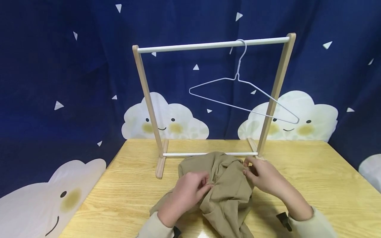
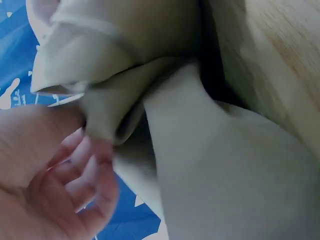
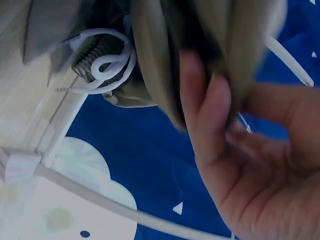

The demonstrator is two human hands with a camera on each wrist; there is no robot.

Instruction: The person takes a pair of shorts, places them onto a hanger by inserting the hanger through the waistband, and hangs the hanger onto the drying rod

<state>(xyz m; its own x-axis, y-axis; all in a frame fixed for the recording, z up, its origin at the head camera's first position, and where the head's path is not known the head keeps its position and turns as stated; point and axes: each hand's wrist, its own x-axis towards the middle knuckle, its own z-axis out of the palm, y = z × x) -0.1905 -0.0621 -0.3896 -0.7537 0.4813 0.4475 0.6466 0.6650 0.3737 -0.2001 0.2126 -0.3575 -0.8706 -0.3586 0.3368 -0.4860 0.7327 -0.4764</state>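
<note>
A crumpled khaki garment [image 1: 229, 191] is bunched up over the table, partly in front of the rack's lower bar. My left hand [image 1: 189, 190] pinches a fold near its middle. In the left wrist view the thumb and fingertips of that hand [image 2: 65, 170] meet on the cloth. With my right hand [image 1: 263, 175] I pinch the garment's right upper edge. The right wrist view shows the fabric [image 3: 150, 65] between thumb and fingers, somewhat blurred. A white drawstring [image 3: 112, 62] loops out beside a gathered elastic band [image 3: 95, 65]; the head view hides both.
A small wooden rack [image 1: 148, 99] with a white top bar [image 1: 190, 47] stands at the back of the wooden table [image 1: 113, 185]. From the bar hangs a white wire hanger [image 1: 238, 79], tilted down to the right. A dark blue curtain [image 1: 74, 72] with cloud shapes closes off the back.
</note>
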